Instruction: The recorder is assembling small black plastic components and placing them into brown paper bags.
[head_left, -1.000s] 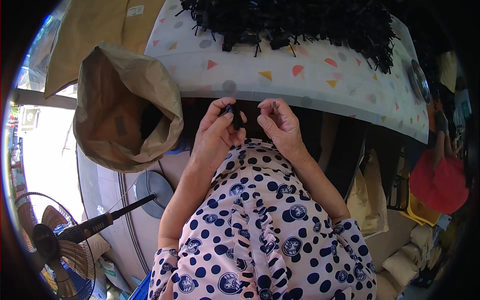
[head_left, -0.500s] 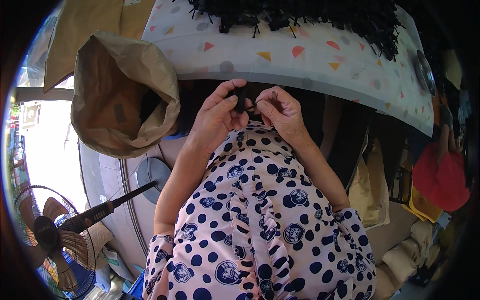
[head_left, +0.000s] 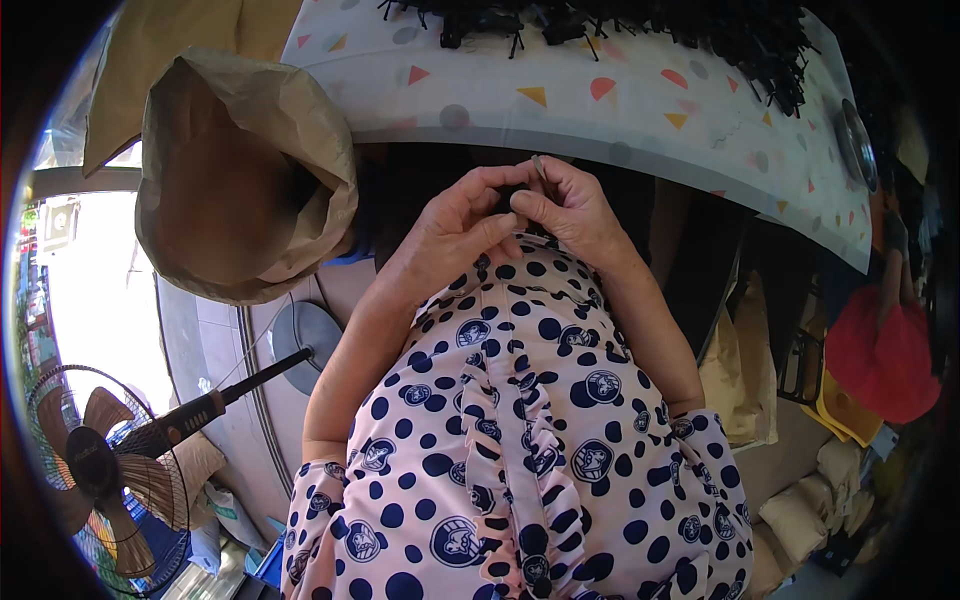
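Note:
My left hand [head_left: 462,228] and my right hand [head_left: 578,215] meet in front of my lap, just short of the table edge. The left fingers are closed around a small black piece [head_left: 514,197], mostly hidden by the fingers. Pinched between the right thumb and forefinger is a thin, narrow strip-like tool [head_left: 541,168], whose tip shows above the fingers; its exact kind is unclear. Both hands' fingertips are close together at the black piece.
A pile of small black parts with thin stems [head_left: 600,22] lies on the patterned tablecloth [head_left: 450,85]. An open brown paper bag [head_left: 165,215] stands at left, above a standing fan [head_left: 95,465]. A metal dish [head_left: 852,145] sits at the table's right edge; someone in red [head_left: 880,350] is beyond.
My left hand has moved right and turned over the black piece, closing up to my right fingers. The piece is now more hidden. The view has shifted slightly.

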